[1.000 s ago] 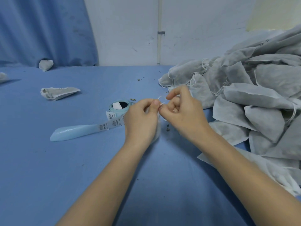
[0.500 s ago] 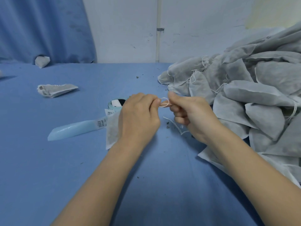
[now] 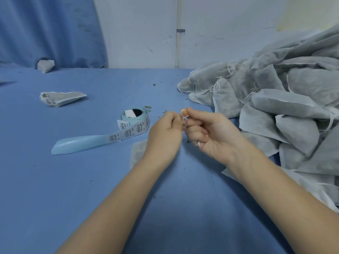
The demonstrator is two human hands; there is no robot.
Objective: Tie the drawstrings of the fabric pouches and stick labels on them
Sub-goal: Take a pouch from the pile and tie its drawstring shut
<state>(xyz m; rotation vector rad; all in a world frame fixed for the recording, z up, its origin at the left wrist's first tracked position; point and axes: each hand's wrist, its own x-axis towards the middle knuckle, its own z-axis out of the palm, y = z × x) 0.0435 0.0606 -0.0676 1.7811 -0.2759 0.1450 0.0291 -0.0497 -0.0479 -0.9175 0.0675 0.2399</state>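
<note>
A: What is seen at the middle of the blue table [image 3: 91, 189]?

B: The left hand [image 3: 164, 135] and the right hand [image 3: 211, 133] are held close together just above the cloth. A thin white drawstring [image 3: 185, 117] is pinched between the fingertips of both; the fingers of each hand are curled in round it. A short white end is seen poking out under the right hand's little finger.

A: And the pouch being tied?

B: A grey fabric pouch [image 3: 137, 153] is mostly hidden behind the left hand and wrist; only a pale corner is shown below and left of that hand, lying on or just above the table. It cannot be told whether a knot has been drawn tight, since the string is small and partly covered by the fingers.

A: Where are the labels kept?

B: A roll of labels [image 3: 134, 119] is set on the table just left of the hands, with barcode stickers visible on the unwound strip. A bare pale blue backing strip [image 3: 78, 144] is trailed from it toward the left.

A: What else is laid out?

B: A large heap of grey pouches [image 3: 284, 110] is piled along the right side, white strings showing among them, with its lower edge touched by the right forearm. One pouch [image 3: 61, 98] is laid apart at the left, and another small one [image 3: 45, 65] is set at the far edge against the blue curtain [image 3: 51, 30]. Dark crumbs are scattered near the roll.
</note>
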